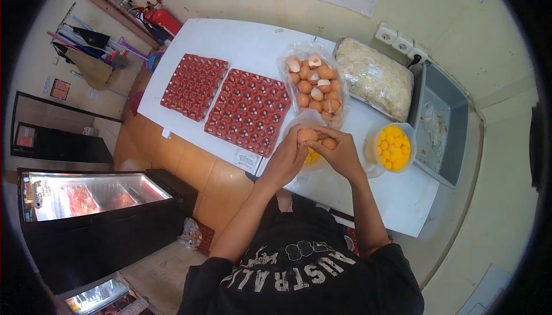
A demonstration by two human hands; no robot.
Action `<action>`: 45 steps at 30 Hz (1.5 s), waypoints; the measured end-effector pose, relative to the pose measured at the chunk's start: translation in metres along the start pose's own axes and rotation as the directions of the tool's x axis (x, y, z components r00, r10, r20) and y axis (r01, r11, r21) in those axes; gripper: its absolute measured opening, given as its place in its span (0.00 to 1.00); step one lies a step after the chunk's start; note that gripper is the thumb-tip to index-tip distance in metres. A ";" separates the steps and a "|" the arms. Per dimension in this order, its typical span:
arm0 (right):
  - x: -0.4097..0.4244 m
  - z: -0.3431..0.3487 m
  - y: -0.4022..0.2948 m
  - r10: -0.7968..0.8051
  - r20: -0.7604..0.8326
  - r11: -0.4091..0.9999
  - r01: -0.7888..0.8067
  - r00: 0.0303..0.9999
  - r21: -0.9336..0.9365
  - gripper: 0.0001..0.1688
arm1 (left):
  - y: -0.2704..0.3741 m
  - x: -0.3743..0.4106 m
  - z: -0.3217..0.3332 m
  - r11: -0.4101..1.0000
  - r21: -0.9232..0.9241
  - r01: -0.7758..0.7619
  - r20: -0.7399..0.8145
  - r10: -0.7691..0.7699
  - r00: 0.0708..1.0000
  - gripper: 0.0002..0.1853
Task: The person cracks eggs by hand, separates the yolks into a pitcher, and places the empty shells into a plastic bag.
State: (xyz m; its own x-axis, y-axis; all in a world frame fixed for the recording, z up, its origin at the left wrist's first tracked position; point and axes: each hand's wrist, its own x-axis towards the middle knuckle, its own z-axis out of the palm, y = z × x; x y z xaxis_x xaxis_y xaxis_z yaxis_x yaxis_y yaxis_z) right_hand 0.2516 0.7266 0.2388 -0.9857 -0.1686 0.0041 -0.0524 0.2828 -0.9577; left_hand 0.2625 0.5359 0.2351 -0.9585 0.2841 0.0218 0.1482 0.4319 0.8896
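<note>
Both hands meet over a translucent plastic container [314, 165] with yellow yolks in its lower part. My left hand [285, 156] grips a brown egg [307, 135], and my right fingertips touch that egg's side. Tucked in the fingers of my right hand [343, 150] is a second brown egg or shell [330, 143]; whether it is whole cannot be told. Just beyond the hands lies a clear plastic bag [282, 63] full of cracked brown eggshells [315, 94]. A second translucent container [371, 153], holding many egg yolks [393, 149], stands to the right.
Two red egg trays [247, 110] [194, 86] without eggs lie left on the white table [241, 34]. Behind are a plastic-wrapped pale bulk package [374, 78] and a grey tub [461, 142]. Wall sockets [402, 43] sit above. A lit display freezer [103, 228] stands at left.
</note>
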 end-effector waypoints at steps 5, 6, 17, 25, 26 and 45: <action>0.000 -0.004 -0.002 -0.024 0.044 0.997 0.027 0.999 -0.069 0.26 | 0.018 -0.001 -0.003 0.998 0.013 0.059 0.059 -0.059 0.996 0.19; 0.000 -0.004 -0.002 -0.023 0.050 0.997 0.027 0.998 -0.075 0.27 | 0.021 -0.001 -0.003 0.995 0.034 0.089 0.074 -0.092 0.993 0.19; 0.001 -0.009 0.006 0.011 0.077 0.997 -0.005 0.997 -0.081 0.27 | 0.020 -0.005 0.001 0.988 0.112 0.109 0.131 -0.123 0.984 0.22; 0.000 -0.007 0.010 -0.044 0.048 0.996 0.048 0.998 -0.082 0.28 | 0.024 -0.002 0.002 0.978 0.126 0.166 0.159 -0.186 0.970 0.22; -0.001 -0.006 0.012 -0.055 0.039 0.995 0.058 0.998 -0.085 0.28 | 0.021 -0.003 0.004 0.982 0.138 0.131 0.122 -0.148 0.981 0.22; 0.003 -0.007 0.007 -0.261 0.040 0.944 0.264 0.965 -0.198 0.29 | 0.004 -0.008 0.011 0.997 0.075 -0.010 -0.014 0.011 1.000 0.22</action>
State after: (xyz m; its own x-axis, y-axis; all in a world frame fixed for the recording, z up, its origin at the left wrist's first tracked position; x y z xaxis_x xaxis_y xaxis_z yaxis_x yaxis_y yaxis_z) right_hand 0.2472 0.7346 0.2344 -0.9307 -0.2740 0.2424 -0.3409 0.4091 -0.8464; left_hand 0.2734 0.5442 0.2334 -0.9602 0.2767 0.0380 0.1755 0.4919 0.8528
